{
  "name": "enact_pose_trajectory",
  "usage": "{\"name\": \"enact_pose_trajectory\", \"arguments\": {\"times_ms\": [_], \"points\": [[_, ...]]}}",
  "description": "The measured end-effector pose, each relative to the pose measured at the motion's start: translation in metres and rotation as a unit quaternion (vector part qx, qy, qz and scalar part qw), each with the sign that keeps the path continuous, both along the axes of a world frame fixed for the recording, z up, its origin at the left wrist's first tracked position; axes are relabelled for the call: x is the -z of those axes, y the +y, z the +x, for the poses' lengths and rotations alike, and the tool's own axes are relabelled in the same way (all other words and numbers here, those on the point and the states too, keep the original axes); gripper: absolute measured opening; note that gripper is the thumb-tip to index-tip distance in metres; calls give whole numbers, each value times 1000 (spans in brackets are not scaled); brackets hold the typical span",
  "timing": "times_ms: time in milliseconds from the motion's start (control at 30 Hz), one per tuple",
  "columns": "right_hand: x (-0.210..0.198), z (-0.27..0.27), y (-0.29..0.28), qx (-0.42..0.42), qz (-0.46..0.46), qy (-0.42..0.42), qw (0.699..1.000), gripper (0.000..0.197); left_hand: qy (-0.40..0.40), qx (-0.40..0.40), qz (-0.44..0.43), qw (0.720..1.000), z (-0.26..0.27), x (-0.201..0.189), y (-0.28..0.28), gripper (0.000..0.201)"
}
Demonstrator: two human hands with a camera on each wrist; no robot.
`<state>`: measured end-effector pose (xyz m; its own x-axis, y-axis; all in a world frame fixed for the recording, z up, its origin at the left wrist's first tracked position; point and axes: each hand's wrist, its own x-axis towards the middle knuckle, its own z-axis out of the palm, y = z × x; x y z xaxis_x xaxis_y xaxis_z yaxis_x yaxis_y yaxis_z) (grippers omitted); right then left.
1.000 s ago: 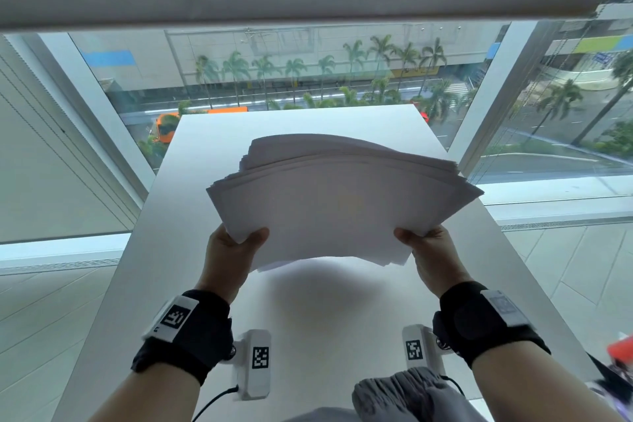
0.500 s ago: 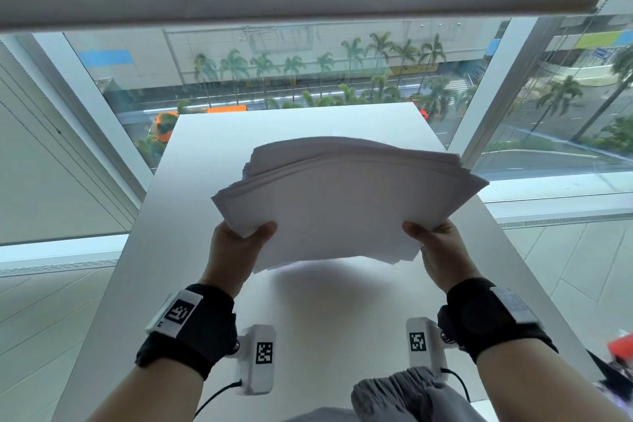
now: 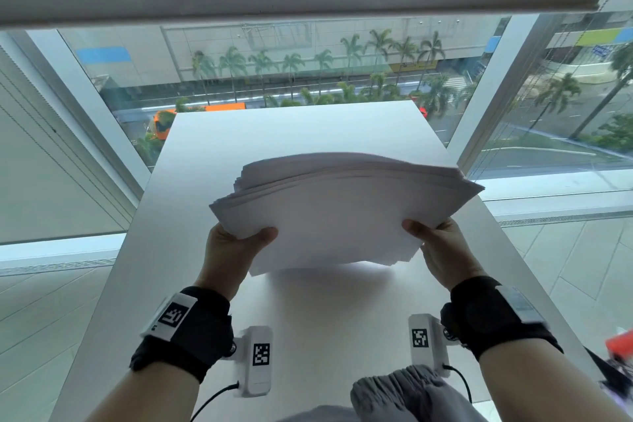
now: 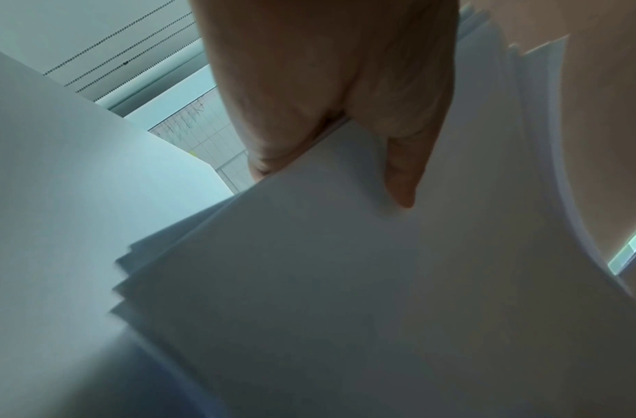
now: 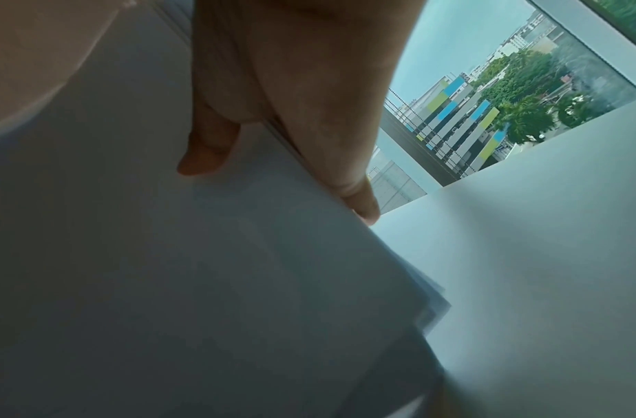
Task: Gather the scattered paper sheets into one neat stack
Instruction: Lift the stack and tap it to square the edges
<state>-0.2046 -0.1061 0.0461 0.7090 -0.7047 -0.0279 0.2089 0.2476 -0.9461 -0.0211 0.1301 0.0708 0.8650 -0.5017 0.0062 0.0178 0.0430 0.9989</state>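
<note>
A thick bundle of white paper sheets is held in the air above the white table, its edges fanned and uneven. My left hand grips its near left corner, thumb on top, fingers hidden beneath. My right hand grips the near right corner the same way. In the left wrist view the thumb of my left hand lies on the sheets, whose stepped corners show at the left. The right wrist view shows the thumb of my right hand on the sheets.
The long white table runs away from me to a tall window with a street below. Tiled floor lies on both sides. Grey fabric sits at the near edge, and a red object at the far right.
The bundle and both hands have shifted slightly right and a little lower toward the table; the grip on both corners is unchanged.
</note>
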Motion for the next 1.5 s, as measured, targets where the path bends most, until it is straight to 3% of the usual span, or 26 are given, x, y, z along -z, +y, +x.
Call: {"name": "enact_pose_trajectory", "arguments": {"times_ms": [67,100,200,267,300,367,467,667,867,1033,1167,1400,1500], "points": [[0,2,0,-17,15,4,1000,57,12,10,-3,1000,0,1,-1,26],[1,2,0,-16,17,6,1000,61,17,12,-5,1000,0,2,-1,27],[3,3,-1,-7,18,14,1000,50,24,2,0,1000,5,8,0,28],[2,3,0,0,9,19,1000,56,28,-3,1,1000,7,9,-1,24],[2,3,0,4,3,21,1000,50,27,-2,3,1000,8,8,-1,23],[-3,3,3,14,-14,20,1000,19,16,-1,8,1000,6,6,-2,23],[-13,5,4,45,-55,32,997,30,-14,-9,-2,1000,6,-1,-1,24],[-26,13,6,76,-91,30,992,24,-41,-31,-18,999,7,-9,-1,23],[-4,4,15,48,-63,103,991,20,15,-14,-2,1000,-4,11,10,27],[2,-1,12,-4,-34,128,991,32,50,35,34,998,7,19,16,51],[5,-1,12,25,-60,160,985,27,44,20,87,995,8,21,16,20],[-27,6,9,67,-121,95,986,31,-14,-16,33,999,5,-3,10,27],[-45,9,2,66,-159,74,982,33,-27,-3,-13,1000,12,-27,10,13]]}}
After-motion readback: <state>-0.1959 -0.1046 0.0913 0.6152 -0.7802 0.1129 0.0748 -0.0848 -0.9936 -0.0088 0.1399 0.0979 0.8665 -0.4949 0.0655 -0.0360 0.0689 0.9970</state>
